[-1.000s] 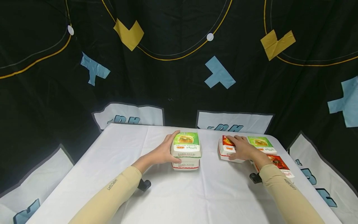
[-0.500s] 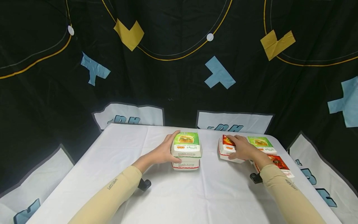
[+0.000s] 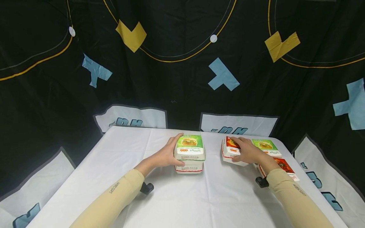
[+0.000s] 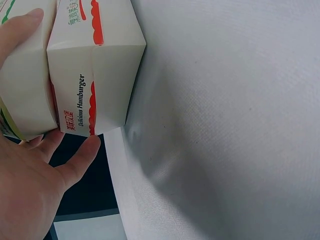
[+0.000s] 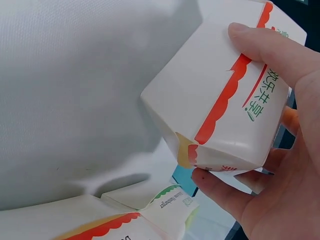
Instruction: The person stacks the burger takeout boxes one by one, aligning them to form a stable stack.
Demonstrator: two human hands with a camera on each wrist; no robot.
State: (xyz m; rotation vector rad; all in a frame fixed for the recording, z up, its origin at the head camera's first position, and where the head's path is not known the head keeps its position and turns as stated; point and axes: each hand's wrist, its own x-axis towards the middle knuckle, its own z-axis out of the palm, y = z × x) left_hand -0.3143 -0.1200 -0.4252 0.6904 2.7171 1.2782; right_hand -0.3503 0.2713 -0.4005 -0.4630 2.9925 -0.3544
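Observation:
Near the table's middle, a green-topped hamburger box (image 3: 189, 146) sits on a red-trimmed hamburger box (image 3: 189, 167). My left hand (image 3: 165, 154) grips this stack from its left side, thumb at the front. In the left wrist view, one fingertip touches the lower box (image 4: 95, 75) near its edge. Farther right, my right hand (image 3: 249, 152) holds a red-topped hamburger box (image 3: 231, 150), thumb across the near side and fingers behind. The right wrist view shows this box (image 5: 215, 110) tilted in the frame, with a shadow on the cloth beside it.
Right of the right hand are another green-topped box (image 3: 266, 145) and a red-topped box (image 3: 286, 167), partly behind the wrist. A white cloth covers the table (image 3: 176, 202). A black curtain (image 3: 176, 85) with taped shapes hangs behind its far edge.
The red-topped box in my right hand has shifted very slightly left and up, along with the hand. My left hand and its stack stay where they were.

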